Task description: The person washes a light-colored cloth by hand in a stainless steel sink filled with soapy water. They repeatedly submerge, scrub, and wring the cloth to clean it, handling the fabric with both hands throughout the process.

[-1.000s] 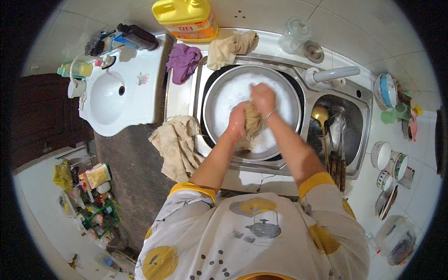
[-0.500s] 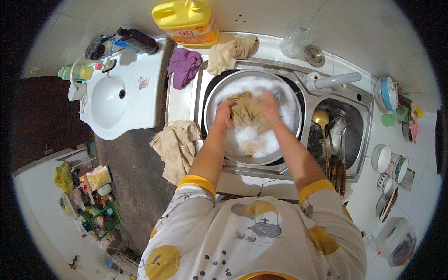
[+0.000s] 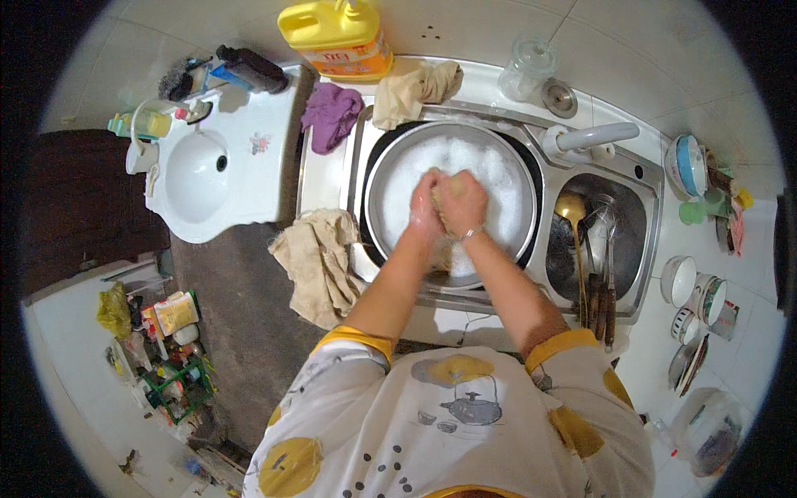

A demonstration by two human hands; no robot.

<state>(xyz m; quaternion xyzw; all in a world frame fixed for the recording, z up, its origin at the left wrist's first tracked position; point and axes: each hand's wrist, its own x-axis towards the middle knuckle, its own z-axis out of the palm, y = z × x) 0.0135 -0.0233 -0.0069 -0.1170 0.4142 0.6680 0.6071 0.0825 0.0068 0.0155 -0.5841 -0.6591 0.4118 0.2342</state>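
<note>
Above a large round metal basin full of white suds, my left hand and my right hand press together. Both are closed round a bunched tan cloth, of which only small bits show between the fingers. A metal bracelet circles my right wrist. Below my wrists, something brownish lies at the near side of the suds, too blurred to tell. The basin sits in the left bowl of a steel double sink.
A beige cloth, a purple cloth and a cream cloth lie round the sink. Right of the basin are a faucet and a golden ladle. A yellow jug and glass jar stand behind; a white washbasin is left.
My hands were apart with the tan cloth spread between them. They have come together, and the cloth is now squeezed into a bunch inside them.
</note>
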